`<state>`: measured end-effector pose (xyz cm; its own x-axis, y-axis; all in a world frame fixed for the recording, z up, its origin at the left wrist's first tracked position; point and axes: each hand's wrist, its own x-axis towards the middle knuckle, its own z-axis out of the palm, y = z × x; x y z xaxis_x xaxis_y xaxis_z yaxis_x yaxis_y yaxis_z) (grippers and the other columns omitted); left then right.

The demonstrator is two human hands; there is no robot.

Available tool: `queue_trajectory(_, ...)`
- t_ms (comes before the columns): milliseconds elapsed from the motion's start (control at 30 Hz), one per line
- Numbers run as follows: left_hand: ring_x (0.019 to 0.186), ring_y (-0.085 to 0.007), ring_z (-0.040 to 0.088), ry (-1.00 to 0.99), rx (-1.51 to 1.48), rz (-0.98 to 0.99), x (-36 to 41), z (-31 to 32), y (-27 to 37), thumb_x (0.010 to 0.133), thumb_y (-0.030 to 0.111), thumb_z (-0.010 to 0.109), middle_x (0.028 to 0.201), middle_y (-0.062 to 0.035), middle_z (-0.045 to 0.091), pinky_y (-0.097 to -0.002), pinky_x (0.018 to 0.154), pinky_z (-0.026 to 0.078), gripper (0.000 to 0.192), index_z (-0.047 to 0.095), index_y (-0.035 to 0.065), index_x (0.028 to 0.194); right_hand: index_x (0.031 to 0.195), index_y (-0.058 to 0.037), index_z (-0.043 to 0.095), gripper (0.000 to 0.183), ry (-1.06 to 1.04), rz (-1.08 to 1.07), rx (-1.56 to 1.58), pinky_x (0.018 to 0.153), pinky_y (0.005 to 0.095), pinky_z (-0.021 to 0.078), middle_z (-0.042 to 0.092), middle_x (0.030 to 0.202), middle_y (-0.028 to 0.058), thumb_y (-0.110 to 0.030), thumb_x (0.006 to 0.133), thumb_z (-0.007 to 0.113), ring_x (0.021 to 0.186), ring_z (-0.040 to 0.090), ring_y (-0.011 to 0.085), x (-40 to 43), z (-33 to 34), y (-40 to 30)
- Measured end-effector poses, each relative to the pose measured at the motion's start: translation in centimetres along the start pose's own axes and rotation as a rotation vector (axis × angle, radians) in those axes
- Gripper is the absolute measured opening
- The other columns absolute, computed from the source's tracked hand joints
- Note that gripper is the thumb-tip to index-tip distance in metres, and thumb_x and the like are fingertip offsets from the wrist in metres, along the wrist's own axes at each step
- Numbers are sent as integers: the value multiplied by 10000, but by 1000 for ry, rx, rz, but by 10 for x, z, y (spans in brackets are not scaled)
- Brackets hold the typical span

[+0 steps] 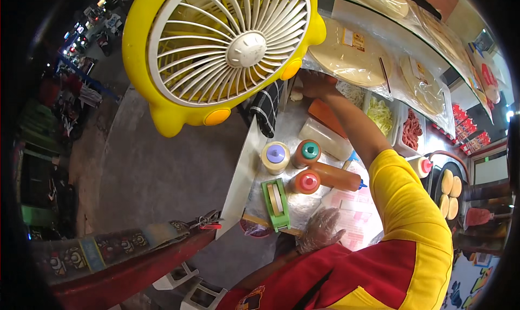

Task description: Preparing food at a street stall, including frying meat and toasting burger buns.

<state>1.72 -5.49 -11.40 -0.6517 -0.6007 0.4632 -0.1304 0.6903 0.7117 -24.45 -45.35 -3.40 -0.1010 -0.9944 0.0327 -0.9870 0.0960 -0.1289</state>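
My left hand (323, 230), in a clear plastic glove, rests at the edge of the metal counter (254, 176) beside printed wrapping paper (353, 216), its thumb apart and nothing seen in it. A green tape dispenser (276, 204) stands nearby. My right hand (319, 84) reaches to the far end of the counter, near a small pale piece (296, 95); its fingers are in shadow, and whether they hold anything is unclear. Between the hands stand squeeze bottles with purple (276, 153), green (310, 150) and red (307, 181) caps. An orange sauce bottle (337, 176) lies beside them.
A yellow fan (138, 45) looms at upper left, close to a checked cloth (268, 106). Tubs of shredded cabbage (380, 115) and sliced meat (411, 131) line the right, under packaged flatbreads (349, 58). Buns (447, 184) sit on a round griddle.
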Motion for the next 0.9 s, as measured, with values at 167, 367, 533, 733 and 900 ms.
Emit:
queue_trajectory(167,1241,-402,621,8,34,-13,-10,13,3,872,340,839,1386,-218,616,-536,1100,497,662,586,-36,1355,1591,12,418,966,-180,4,-83,1290,492,271,421,1641,266,-637,920,671,1557,357,392,8,26,19)
queue_trajectory(367,1270,-397,618,54,21,67,-15,20,3,910,371,790,1358,-248,633,-526,1119,485,625,622,-74,1316,1497,-2,546,702,264,-88,140,1178,465,432,587,1486,258,-362,942,781,1402,551,406,-80,-28,26)
queue_trajectory(533,1183,-426,645,3,25,-53,-8,0,9,889,342,778,1236,-245,682,-550,1113,470,545,663,-76,1219,1053,10,720,251,213,-63,341,780,478,566,752,955,241,-229,975,722,856,726,411,-189,-66,19)
queue_trajectory(733,1199,-425,641,-20,20,9,11,-5,12,917,325,787,1302,-246,649,-570,1100,485,521,644,-49,1250,974,-39,729,192,102,7,319,754,512,558,744,894,208,-228,944,708,835,716,426,-288,-92,30)
queue_trajectory(900,1211,-422,629,-31,31,-10,8,2,15,918,322,788,1319,-232,643,-566,1129,464,532,632,-26,1289,1238,-27,611,484,79,-151,114,922,487,542,688,1087,230,-237,846,803,1059,691,402,-350,-39,-19)
